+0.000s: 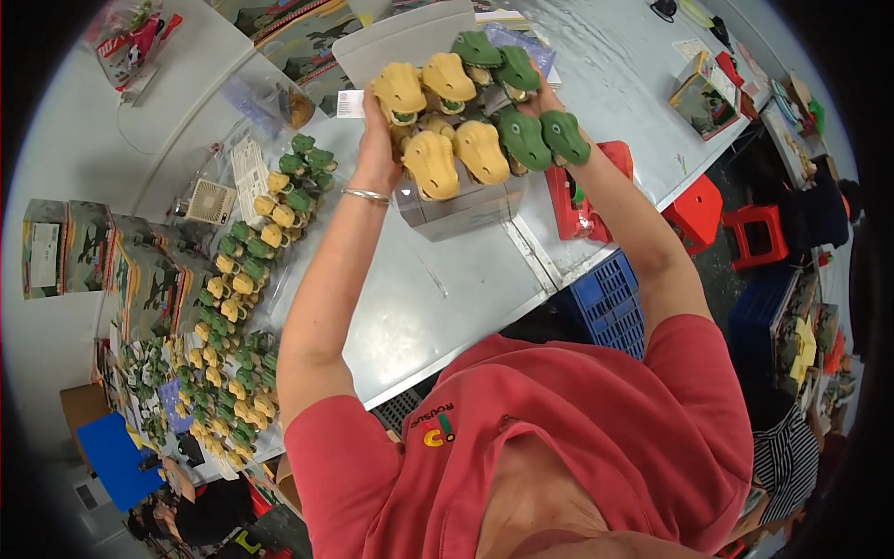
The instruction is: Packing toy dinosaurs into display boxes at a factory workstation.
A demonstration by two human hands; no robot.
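My two hands press a cluster of toy dinosaurs together from both sides, above an open carton (pixel 456 220) on the table. On the left, my left hand (pixel 376 149) is closed against the yellow toy dinosaurs (pixel 430 166), its fingers partly hidden behind them. My right hand (pixel 548 101) closes on the green toy dinosaurs (pixel 523 140) at the other side, most of its fingers hidden too. The toys sit in two rows, heads facing me. Behind them the carton's pale flap (pixel 405 42) stands raised. A small white printed card (pixel 350 103) shows beside my left hand.
Many more green and yellow toy dinosaurs (pixel 237 279) line the table's left side, near stacked printed boxes (pixel 88 247). To the right are a red tool-like object (pixel 568 207), a blue crate (pixel 607 296), red stools (pixel 695 214) and a printed box (pixel 706 95). Other people work at both sides.
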